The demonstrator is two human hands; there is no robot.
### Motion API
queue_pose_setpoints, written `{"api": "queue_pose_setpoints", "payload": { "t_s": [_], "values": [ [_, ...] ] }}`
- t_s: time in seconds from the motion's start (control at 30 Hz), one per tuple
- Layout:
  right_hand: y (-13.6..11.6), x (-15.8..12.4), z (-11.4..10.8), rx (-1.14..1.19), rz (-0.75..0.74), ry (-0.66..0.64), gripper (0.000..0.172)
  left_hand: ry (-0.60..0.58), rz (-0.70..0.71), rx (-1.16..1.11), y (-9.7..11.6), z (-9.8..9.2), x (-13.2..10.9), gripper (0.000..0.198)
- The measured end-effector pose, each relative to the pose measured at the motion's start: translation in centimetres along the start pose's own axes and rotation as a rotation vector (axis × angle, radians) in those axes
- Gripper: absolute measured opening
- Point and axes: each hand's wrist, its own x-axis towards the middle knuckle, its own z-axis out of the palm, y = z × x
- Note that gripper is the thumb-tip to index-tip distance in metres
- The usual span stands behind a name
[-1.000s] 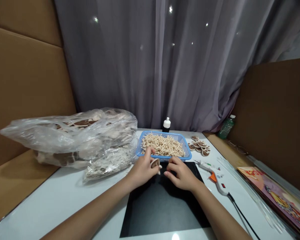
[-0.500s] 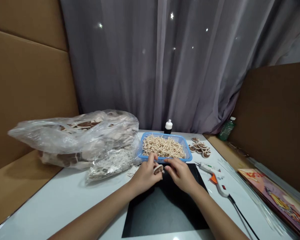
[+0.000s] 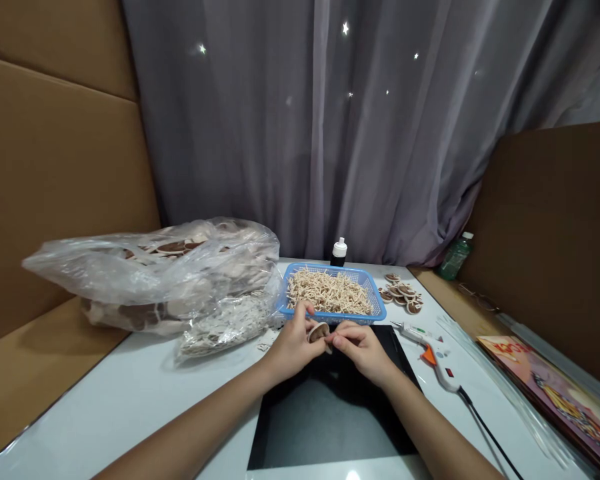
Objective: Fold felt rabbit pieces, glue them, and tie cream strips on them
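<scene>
Between thumb and fingers, my left hand (image 3: pixel 296 343) grips a small round wooden piece (image 3: pixel 319 332), brown with a pale rim, tilted up over the black mat (image 3: pixel 330 420). My right hand (image 3: pixel 360 347) is closed in a pinch at the piece's right edge. Whatever its fingertips hold, if anything, is too small to make out. Just beyond both hands stands a blue basket (image 3: pixel 381 308) filled with thin pale sticks (image 3: pixel 330 291).
On the left lie a large clear plastic bag (image 3: pixel 180 280) of brown pieces and a smaller bag (image 3: pixel 225 330) of pale bits. To the right are a pile of similar round pieces (image 3: pixel 403 293), a glue gun (image 3: pixel 440 360) with its cord, clear sticks and a book (image 3: pixel 555 393). A white-capped bottle (image 3: pixel 339 251) stands behind the basket.
My right hand's fingers have drawn together and come up against the round piece's edge. The piece has turned in my left hand, so more of its face shows.
</scene>
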Motion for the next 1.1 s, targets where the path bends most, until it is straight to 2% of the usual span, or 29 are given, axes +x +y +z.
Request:
{"api": "queue_pose_setpoints", "payload": {
  "t_s": [0.1, 0.2, 0.33, 0.5, 0.63, 0.8, 1.0, 1.1],
  "values": [
    [0.1, -0.1, 0.5, -0.099, -0.044, 0.055, 0.023, 0.050, -0.045, -0.035, -0.3, -0.1, 0.3, 0.038],
    [0.0, -0.4, 0.6, -0.346, -0.217, 0.054, 0.022, 0.083, -0.097, -0.049, -0.5, -0.1, 0.5, 0.039],
    [0.1, -0.6, 0.2, -0.781, -0.481, -0.032, 0.024, 0.072, -0.147, -0.052, -0.9, 0.1, 0.7, 0.038],
    [0.3, -0.6, 0.0, -1.127, -0.590, -0.119, 0.020, 0.068, -0.140, 0.036, -1.2, 0.1, 0.6, 0.041],
    [0.0, -0.5, 0.3, -1.216, -0.562, -0.145, 0.020, 0.121, -0.136, 0.125, -1.3, 0.3, 0.5, 0.041],
    [0.1, -0.6, 0.8, -1.242, -0.502, -0.122, 0.018, 0.140, -0.123, 0.101, -1.6, 0.6, 0.4, 0.037],
    [0.7, -0.4, 2.4, -1.231, -0.313, 0.015, 0.016, 0.140, -0.149, 0.047, -1.5, 1.6, 0.1, 0.035],
    [0.3, 0.1, 1.7, -1.189, -0.186, 0.098, 0.013, 0.093, -0.158, -0.012, -1.0, 2.7, -0.5, 0.036]
  ]
}}
